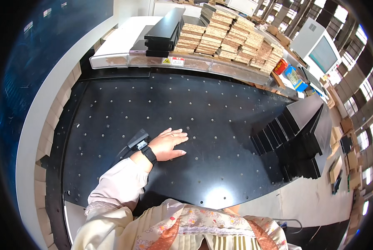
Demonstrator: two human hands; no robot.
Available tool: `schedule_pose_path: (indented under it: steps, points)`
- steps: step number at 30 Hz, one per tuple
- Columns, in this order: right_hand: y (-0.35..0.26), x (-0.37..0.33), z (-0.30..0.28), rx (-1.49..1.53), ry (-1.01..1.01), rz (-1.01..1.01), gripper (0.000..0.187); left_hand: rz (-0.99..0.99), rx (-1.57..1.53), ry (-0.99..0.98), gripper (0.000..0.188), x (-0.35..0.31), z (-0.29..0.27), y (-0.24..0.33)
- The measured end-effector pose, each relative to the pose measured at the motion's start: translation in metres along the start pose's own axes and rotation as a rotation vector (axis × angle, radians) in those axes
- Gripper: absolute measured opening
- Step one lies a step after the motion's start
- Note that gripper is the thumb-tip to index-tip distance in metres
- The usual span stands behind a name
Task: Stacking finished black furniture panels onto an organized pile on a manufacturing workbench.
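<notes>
My left hand (167, 146) is palm down above or on the black table (207, 171) with rounded metal studs. Its fingers are stretched out to the right, the thumb lies nearer to me, and nothing is held. A black band (149, 154) circles that wrist, and a small black device (138, 139) with a cable sits beside it. Of my right hand only a sliver of skin (235, 209) shows at the table's near edge, so its fingers are hidden. To the right, several dark boards (274, 133) stand in a stack on the table.
Across the far side runs a white machine beam (128, 60) bearing stacked black panels (163, 33) and piles of chipboard strips (224, 37). A monitor (320, 52) and a blue-yellow box (295, 77) stand at far right. A large dark-blue machine panel (49, 54) rises at left.
</notes>
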State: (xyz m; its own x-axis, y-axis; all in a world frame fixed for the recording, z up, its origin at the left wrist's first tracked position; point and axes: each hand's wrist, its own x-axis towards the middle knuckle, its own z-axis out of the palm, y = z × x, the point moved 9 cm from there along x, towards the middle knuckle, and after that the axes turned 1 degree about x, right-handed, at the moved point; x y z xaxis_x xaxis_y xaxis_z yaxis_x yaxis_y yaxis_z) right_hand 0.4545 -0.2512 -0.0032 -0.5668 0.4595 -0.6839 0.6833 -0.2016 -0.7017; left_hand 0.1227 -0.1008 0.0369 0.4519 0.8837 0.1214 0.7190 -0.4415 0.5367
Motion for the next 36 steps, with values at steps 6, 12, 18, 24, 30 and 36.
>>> schedule_pose_path:
  steps: [6,12,18,24,30,36]
  points:
    - [0.018,-0.003,-0.005,-0.060,-0.110,0.006,0.009,0.025,0.002,0.044,0.052,0.004,-0.003,0.006]
    - [-0.064,0.006,-0.045,-0.358,-0.029,-0.361,0.008,0.015,-0.013,0.068,0.050,0.006,-0.008,0.006]
    - [-0.197,0.119,-0.037,-0.357,-0.110,-0.776,0.013,-0.093,0.007,0.132,0.048,0.016,-0.006,0.006]
    - [-0.221,0.198,-0.028,0.024,-0.193,-0.568,0.009,-0.003,-0.047,0.173,0.048,0.009,0.004,-0.004]
    - [-0.198,0.195,-0.041,0.380,-0.252,-0.552,0.016,-0.019,-0.061,0.072,0.047,0.008,0.007,0.002]
    - [-0.193,0.198,-0.046,0.454,-0.244,-0.566,0.018,0.011,-0.121,0.060,0.047,0.007,0.011,0.003]
